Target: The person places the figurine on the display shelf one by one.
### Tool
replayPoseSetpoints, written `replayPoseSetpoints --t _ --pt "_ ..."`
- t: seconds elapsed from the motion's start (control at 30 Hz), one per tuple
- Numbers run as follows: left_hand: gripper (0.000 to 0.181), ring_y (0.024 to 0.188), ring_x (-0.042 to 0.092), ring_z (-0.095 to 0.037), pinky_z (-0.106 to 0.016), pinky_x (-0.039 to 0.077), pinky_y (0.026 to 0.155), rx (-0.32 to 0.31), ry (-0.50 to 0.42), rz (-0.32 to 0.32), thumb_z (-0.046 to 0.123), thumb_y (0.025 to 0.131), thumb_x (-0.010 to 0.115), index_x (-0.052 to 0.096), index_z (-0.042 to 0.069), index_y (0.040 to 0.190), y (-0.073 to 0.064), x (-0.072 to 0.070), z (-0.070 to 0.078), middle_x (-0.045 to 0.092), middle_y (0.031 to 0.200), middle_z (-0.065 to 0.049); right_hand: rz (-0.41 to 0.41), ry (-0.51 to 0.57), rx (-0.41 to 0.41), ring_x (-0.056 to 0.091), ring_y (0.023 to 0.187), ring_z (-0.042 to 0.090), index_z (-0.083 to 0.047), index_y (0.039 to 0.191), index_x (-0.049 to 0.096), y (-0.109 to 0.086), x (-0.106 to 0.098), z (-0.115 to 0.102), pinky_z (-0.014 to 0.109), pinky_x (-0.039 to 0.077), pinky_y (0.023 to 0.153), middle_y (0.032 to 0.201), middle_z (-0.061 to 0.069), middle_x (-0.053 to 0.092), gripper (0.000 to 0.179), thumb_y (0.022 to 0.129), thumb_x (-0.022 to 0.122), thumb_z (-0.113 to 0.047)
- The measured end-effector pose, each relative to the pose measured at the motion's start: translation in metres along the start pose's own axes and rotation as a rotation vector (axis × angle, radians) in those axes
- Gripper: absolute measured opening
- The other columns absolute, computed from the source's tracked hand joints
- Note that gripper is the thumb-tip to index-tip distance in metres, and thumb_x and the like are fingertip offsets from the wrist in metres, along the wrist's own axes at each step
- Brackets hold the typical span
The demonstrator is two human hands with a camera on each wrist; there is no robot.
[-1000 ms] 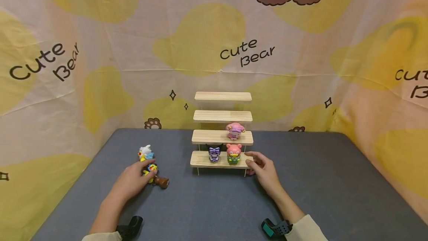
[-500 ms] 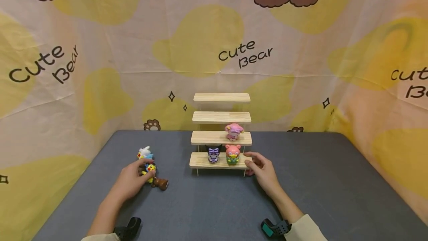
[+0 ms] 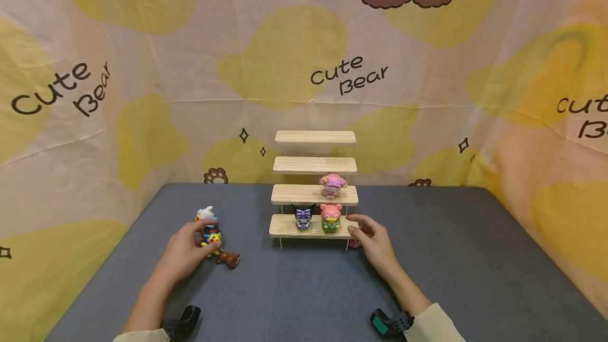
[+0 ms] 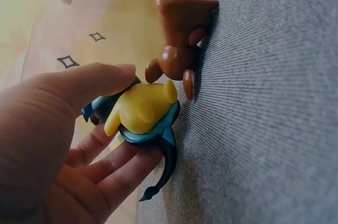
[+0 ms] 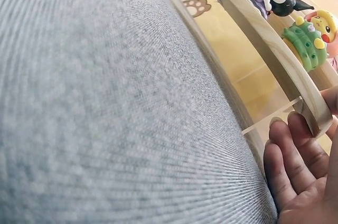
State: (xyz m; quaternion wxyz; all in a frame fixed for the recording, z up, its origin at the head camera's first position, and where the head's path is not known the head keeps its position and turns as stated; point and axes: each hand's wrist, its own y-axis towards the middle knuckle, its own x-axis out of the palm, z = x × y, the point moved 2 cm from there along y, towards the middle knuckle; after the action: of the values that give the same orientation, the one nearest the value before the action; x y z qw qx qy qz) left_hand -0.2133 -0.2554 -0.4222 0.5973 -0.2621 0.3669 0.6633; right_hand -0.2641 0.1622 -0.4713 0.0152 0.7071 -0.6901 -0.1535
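Note:
My left hand (image 3: 182,252) holds a small yellow figurine (image 4: 142,108) with a dark blue cape and a curling tail, thumb on one side and fingers on the other. Right beside it a brown figurine (image 4: 178,60) lies on its side on the table. A white and light blue figurine (image 3: 206,213) is just beyond my left fingers in the head view. With my right hand (image 3: 375,241) I grip the right end of the lowest board (image 3: 281,226) of a tiered wooden display rack, several fingers curled beneath it.
On the lowest board sit a purple and black figurine (image 3: 303,219) and a pink-hooded figurine (image 3: 331,219) in green. A pink figurine (image 3: 333,186) occupies the second board. The grey table (image 3: 304,294) meets a printed cloth backdrop (image 3: 190,67) behind the rack.
My left fingers have lifted slightly toward the white and blue figurine, and more of the yellow figurine's head shows. The right hand keeps its place on the board.

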Motion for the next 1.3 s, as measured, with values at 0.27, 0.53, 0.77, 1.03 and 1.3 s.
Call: replayPoseSetpoints --t 0.27,0.53,0.77,1.03,1.3 --pt "0.045 0.088 0.071 -0.021 -0.023 0.048 0.064 0.012 -0.035 -0.021 0.02 0.085 0.081 0.069 0.008 0.127 -0.002 0.0 0.0 0.062 0.109 -0.017 -0.001 0.007 0.005 0.067 0.066 0.012 -0.004 0.121 0.068 0.0 0.0 -0.001 0.027 0.057 0.063 0.078 0.007 0.065 0.026 0.096 0.067 -0.012" --pt "0.045 0.094 0.073 -0.023 -0.024 0.049 0.064 0.008 -0.104 -0.049 0.021 0.088 0.079 0.068 0.01 0.131 0.0 -0.003 -0.002 0.063 0.12 -0.019 -0.006 0.006 0.015 0.067 0.067 0.012 -0.003 0.121 0.068 -0.001 0.0 -0.002 0.027 0.056 0.063 0.081 0.013 0.066 0.026 0.097 0.067 -0.013" --pt "0.043 0.098 0.07 -0.02 -0.025 0.046 0.066 0.006 -0.12 -0.053 0.021 0.089 0.078 0.069 0.014 0.131 0.0 -0.007 0.004 0.064 0.128 -0.021 0.003 -0.003 0.02 0.067 0.067 0.012 -0.004 0.121 0.068 -0.001 0.0 -0.002 0.027 0.056 0.063 0.081 0.011 0.066 0.026 0.097 0.067 -0.013" --pt "0.041 0.103 0.073 -0.027 -0.022 0.051 0.069 0.019 -0.189 0.002 0.019 0.089 0.078 0.07 0.011 0.129 -0.001 -0.009 0.005 0.065 0.127 -0.019 0.001 -0.011 0.029 0.067 0.067 0.013 -0.006 0.121 0.069 -0.002 0.001 0.0 0.027 0.057 0.064 0.082 0.011 0.066 0.025 0.097 0.067 -0.013" --pt "0.043 0.104 0.073 -0.025 -0.02 0.053 0.072 0.025 -0.299 0.02 0.021 0.091 0.076 0.066 0.012 0.132 0.001 -0.013 0.02 0.061 0.134 -0.016 -0.003 0.006 0.034 0.067 0.067 0.013 -0.005 0.122 0.068 0.0 -0.001 -0.001 0.027 0.057 0.064 0.083 0.012 0.066 0.026 0.097 0.066 -0.013"
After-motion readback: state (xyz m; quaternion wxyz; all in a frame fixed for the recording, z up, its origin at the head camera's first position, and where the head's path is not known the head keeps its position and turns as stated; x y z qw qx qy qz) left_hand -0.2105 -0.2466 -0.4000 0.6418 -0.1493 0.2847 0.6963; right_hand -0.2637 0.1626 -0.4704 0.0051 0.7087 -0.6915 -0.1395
